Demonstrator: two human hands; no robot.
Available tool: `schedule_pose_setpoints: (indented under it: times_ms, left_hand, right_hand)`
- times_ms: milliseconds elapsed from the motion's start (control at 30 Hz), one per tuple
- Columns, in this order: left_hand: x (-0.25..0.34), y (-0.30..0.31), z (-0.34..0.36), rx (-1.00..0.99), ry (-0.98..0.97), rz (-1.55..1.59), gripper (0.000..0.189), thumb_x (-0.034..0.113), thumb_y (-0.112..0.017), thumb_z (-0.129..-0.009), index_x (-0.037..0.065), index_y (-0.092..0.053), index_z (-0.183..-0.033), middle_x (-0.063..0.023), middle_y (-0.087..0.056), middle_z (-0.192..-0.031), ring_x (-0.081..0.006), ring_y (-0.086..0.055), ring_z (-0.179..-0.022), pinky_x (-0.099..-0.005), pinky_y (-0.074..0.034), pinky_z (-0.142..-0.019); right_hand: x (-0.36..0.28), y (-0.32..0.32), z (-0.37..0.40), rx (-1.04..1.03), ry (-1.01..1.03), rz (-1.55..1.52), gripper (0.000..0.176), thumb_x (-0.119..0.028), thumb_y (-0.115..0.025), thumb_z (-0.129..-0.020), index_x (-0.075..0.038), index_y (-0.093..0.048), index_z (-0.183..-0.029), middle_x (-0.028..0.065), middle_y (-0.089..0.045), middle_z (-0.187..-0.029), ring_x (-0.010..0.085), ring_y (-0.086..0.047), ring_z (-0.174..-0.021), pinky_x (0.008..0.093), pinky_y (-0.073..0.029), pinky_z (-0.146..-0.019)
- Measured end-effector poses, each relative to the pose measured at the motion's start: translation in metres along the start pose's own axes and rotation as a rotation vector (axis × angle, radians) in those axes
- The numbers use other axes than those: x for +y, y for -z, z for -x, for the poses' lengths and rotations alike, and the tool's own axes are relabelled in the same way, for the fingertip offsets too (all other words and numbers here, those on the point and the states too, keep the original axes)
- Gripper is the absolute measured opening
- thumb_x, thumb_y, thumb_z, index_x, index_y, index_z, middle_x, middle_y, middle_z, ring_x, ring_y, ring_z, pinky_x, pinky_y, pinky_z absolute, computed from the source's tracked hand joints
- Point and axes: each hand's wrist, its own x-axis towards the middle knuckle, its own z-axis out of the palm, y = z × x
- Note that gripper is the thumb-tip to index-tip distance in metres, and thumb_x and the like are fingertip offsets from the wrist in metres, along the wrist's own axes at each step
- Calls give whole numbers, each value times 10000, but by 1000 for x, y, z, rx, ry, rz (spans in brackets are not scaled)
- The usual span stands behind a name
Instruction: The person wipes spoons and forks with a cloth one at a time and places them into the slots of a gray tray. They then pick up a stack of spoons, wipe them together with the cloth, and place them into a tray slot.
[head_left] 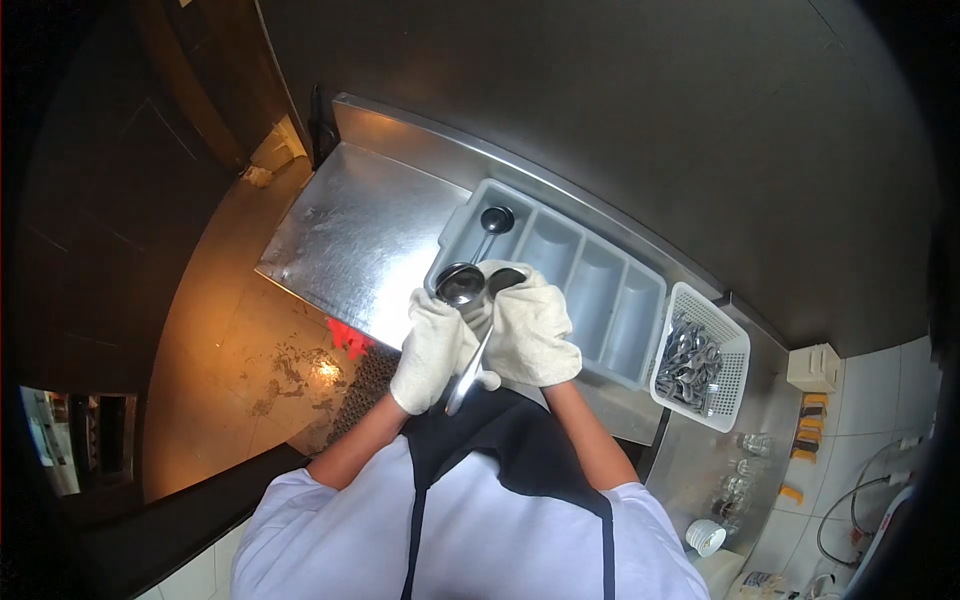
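My left hand [437,340], in a pale cloth glove, is closed round a metal ladle [461,284] with a round bowl. Close beside it, touching, my gloved right hand [530,328] is closed on a dark-bowled spoon [505,280]. A shiny handle slants down between the gloves; which utensil it belongs to is unclear. Both hands are over the near edge of a grey tray [650,328] divided into compartments. Another ladle [497,221] lies in the tray's leftmost compartment, its handle partly hidden by the gloves.
A white basket [738,365] full of metal cutlery stands right of the tray. The steel counter [360,220] extends left, with a raised back edge. Glasses [740,465] and stacked white dishes [706,537] are at the lower right.
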Motion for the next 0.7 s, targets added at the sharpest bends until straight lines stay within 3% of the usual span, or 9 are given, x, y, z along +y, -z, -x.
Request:
schedule_pose_setpoints:
  times_ms: [100,167,267,333,400,500,600,667,700]
  left_hand:
    - [-11,30,10,85,-31,-22,438,436,-728,-732,12,-634,-782,-70,-557,-751,-154,-572,-736,-292,-435,-645]
    - [-14,43,10,98,-153,49,472,461,-730,-736,1,-629,-775,-107,-563,-772,-177,-572,-748,-289,-451,-604]
    - [-17,52,10,270,-335,357,465,355,-729,-755,-92,-601,-769,-215,-583,-845,-298,-617,-833,-370,-538,-667]
    - [-18,59,15,142,-246,1006,410,238,-702,-768,-150,-613,-867,-266,-563,-964,-367,-611,-889,-415,-550,-708]
    - [-14,51,11,239,-374,699,392,209,-697,-773,-142,-624,-931,-251,-565,-1012,-361,-618,-906,-418,-553,-727]
    - [-17,46,14,117,-218,989,287,209,-688,-845,-37,-601,-964,-252,-546,-1055,-376,-615,-913,-445,-545,-759]
    - [-22,78,15,-18,74,1313,281,246,-673,-928,4,-559,-1017,-242,-546,-994,-378,-616,-865,-464,-540,-758]
    - [-21,72,12,96,36,1181,294,270,-660,-968,23,-529,-1058,-214,-559,-922,-362,-618,-797,-465,-540,-738]
    - [-20,61,9,244,-91,971,304,280,-655,-980,30,-514,-1080,-190,-569,-885,-345,-619,-755,-458,-540,-720]
  right_hand:
    - [11,-1,4,63,-71,12,185,-255,-656,-807,-88,-699,-873,112,-695,-851,264,-644,-791,399,-500,-741]
    - [17,-7,4,86,-231,-57,183,-227,-681,-818,-74,-714,-911,93,-710,-859,218,-647,-787,360,-506,-732]
    - [23,-17,-3,119,-616,-241,233,-143,-751,-855,-29,-747,-1058,40,-749,-922,88,-650,-804,249,-519,-726]
    - [26,-18,-7,118,-601,-611,167,-96,-718,-864,-25,-742,-1014,30,-748,-917,88,-656,-794,249,-521,-711]
    - [28,-14,-14,77,-628,-834,124,-71,-684,-882,-14,-737,-978,26,-737,-907,92,-660,-799,256,-525,-712]
    - [29,3,-25,-52,-744,-943,127,-68,-631,-921,11,-728,-936,30,-707,-884,108,-664,-831,276,-534,-739]
    - [19,-2,-24,-55,-697,-695,111,-99,-651,-896,-8,-710,-874,37,-685,-827,131,-644,-772,309,-513,-686]
    - [10,-17,-21,-37,-765,-587,121,-142,-668,-873,-40,-682,-808,47,-671,-799,163,-623,-727,333,-497,-663]
    - [-4,-12,-30,-148,-586,-150,140,-164,-666,-884,-52,-666,-799,43,-663,-808,169,-621,-742,335,-499,-683]
